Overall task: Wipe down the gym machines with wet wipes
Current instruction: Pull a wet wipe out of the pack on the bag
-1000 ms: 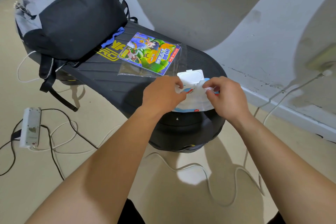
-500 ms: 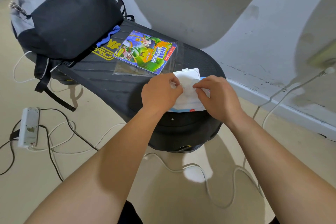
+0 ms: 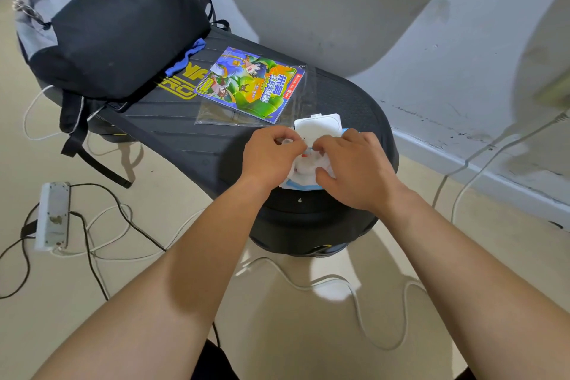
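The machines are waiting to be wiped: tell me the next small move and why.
Probably pull one wipe free of the wet wipes pack. Its lid stands flipped open, the left hand and right hand both pinch at the pack on the black machine, and no loose wipe shows yet.

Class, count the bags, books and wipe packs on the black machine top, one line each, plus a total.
Bags: 1, the black and grey fabric backpack
Books: 1, the colourful comic book in a clear plastic sleeve
Wipe packs: 1, the white soft wet-wipe pack with a flip lid
Total: 3
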`<state>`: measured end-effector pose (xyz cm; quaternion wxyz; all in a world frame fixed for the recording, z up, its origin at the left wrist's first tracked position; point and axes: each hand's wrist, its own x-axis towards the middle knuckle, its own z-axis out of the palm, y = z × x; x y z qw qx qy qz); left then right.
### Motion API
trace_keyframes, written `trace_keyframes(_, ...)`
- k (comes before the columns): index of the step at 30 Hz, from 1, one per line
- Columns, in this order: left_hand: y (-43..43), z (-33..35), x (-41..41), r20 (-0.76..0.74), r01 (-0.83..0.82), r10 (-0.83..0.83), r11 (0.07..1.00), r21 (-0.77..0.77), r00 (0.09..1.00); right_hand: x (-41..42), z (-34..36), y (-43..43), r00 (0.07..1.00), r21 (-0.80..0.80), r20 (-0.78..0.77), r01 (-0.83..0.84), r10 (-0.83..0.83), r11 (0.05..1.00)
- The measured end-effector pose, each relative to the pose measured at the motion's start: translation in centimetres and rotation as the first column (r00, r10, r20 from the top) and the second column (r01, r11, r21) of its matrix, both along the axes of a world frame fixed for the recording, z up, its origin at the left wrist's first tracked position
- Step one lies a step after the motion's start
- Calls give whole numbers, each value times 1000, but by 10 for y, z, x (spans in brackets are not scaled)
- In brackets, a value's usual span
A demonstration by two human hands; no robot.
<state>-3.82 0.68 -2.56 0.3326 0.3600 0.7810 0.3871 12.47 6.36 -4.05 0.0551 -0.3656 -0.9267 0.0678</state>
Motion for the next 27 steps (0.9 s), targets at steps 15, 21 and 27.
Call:
trace_keyframes(15, 1, 7, 3, -25, 9, -8, 999, 47, 1000, -6, 1, 1, 965, -123, -144, 204, -221, 971)
trace_keyframes(21, 2, 13, 8, 23, 27, -29, 995, 92, 999, -17, -3, 4, 855, -222, -318, 352, -409, 909)
trace_keyframes(27, 0, 11, 3, 20, 15, -17, 993, 116, 1000, -8, -8, -3, 975, -19, -190, 114, -115, 993)
